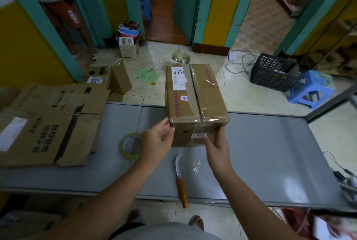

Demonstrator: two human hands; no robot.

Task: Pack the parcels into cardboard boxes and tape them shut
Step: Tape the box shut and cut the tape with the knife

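Taped brown cardboard box (195, 94) sits at the far edge of the grey metal tabletop (270, 152). Left hand (157, 139) is at its near-left corner, fingers straight. Right hand (217, 148) lies flat against the near-right corner. Neither hand grips.

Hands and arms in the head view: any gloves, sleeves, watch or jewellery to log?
No. The left hand and right hand wear no gloves, rings or watch. The left arm and right arm show no sleeves. A grey shirt shows at the bottom edge.
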